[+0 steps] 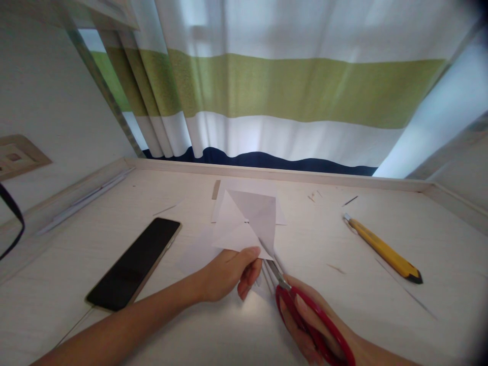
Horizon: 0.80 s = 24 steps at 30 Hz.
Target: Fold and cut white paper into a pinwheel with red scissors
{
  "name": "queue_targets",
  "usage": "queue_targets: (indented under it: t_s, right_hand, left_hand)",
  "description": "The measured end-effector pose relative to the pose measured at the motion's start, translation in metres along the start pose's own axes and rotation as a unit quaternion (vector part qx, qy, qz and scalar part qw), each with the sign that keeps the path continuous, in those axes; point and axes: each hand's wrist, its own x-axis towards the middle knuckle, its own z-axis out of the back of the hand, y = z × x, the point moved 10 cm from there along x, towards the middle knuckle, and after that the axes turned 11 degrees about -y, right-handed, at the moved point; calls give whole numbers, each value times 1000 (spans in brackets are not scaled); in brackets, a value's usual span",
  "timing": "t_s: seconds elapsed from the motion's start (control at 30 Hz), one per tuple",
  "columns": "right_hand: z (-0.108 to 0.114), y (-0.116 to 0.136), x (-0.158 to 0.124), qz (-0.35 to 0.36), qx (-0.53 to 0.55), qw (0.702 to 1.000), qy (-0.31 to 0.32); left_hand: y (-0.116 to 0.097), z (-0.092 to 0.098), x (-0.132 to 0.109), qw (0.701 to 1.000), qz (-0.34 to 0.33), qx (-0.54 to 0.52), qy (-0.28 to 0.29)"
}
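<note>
My left hand pinches the near edge of a white sheet of paper, thumb on top and fingers curled below. Creases or cuts run from the paper's corners toward a small slot near its middle. In my right hand is a pair of scissors with red handles. Their blades point up and left, at the paper's near right corner just beside my left thumb. How far the blades are closed on the paper is hard to make out.
Left of the paper lies a black phone with a cable. To the right rests a yellow utility knife, with small scraps and a thin dark stick beyond it. Another white sheet lies beneath. A striped curtain hangs behind.
</note>
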Motion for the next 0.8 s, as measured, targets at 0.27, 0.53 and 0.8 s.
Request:
queue_targets:
  t_s: [0.27, 0.53, 0.8]
  right_hand:
    - [-2, 2, 1, 9, 0, 1000, -7]
    - [1, 1, 0, 18, -17, 1000, -4]
    - [-6, 11, 0, 33, -6, 999, -8]
  left_hand:
    - [1, -3, -2, 1000, 9, 14, 8]
    - [2, -2, -3, 1000, 20, 20, 3]
    - [3, -3, -3, 1000, 22, 16, 5]
